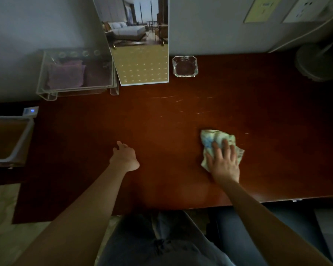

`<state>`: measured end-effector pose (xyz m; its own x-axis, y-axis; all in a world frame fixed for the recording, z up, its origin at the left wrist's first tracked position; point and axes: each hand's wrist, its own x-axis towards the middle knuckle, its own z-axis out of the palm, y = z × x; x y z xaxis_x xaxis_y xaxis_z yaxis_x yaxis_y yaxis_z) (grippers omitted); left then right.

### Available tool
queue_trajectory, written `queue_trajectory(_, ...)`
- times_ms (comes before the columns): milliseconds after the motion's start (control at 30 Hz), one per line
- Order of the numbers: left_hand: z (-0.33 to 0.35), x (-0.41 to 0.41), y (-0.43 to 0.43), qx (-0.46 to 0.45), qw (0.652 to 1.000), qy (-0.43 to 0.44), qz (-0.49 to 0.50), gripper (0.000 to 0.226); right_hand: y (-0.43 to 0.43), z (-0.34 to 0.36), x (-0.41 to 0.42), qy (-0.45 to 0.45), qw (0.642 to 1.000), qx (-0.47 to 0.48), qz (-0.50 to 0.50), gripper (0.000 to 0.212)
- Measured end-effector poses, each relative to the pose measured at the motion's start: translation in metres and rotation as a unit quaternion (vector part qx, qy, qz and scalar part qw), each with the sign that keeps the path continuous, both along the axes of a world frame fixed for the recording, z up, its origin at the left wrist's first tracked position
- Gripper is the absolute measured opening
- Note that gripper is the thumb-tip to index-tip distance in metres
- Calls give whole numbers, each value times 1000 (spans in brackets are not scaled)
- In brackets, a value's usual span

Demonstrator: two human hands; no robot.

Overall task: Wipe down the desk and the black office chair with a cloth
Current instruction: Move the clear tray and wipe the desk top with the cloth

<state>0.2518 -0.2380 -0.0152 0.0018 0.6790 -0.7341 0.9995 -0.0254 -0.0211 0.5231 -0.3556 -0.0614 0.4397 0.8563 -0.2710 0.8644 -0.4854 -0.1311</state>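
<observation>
Fingers (227, 147) of the right hand (224, 163) lie spread and straight, pressing flat on a crumpled pale cloth (215, 138) with blue and green marks. They grip nothing, only bear down. The cloth lies on the dark red-brown bench (161, 116), right of centre in the frame, and its upper edge shows beyond the fingertips.

At the centre of the frame, the left hand (126, 157) is well apart from the cloth. It is stretched forward low over the bench top, loose and holding nothing (whether it touches the wood I cannot tell). Thin pale scratches mark the surface above both hands.

Along the wall at the top of the frame, a glass ashtray (185, 66) sits on the bench just right of a standing calendar (142, 54), whose upper half shows a bedroom photo. Left of the calendar is a clear tray (46, 91) with a purple cloth (64, 76) inside. In the upper right stands a round fan base (315, 64), dim and blurred. At the left edge, beside the bench end, is a white-rimmed bin (30, 135).

Both bare forearms reach in from the bottom of the frame, above legs in dark trousers.
</observation>
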Motion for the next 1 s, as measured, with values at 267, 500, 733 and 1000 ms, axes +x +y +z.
queue_trajectory(267,1,-2,-1,1,1000,6,-13,81,2,-6,10,61,993,26,-93,59)
queue_trajectory(500,0,-1,-1,2,1000,10,-17,82,28,-2,-51,76,997,-20,19,56)
queue_trajectory(733,-2,1,1,12,1000,22,-12,83,47,-1,-124,83,964,-45,247,55)
queue_trajectory(1000,-9,-1,-8,39,999,9,20,84,51,-3,-83,84,967,-47,234,60)
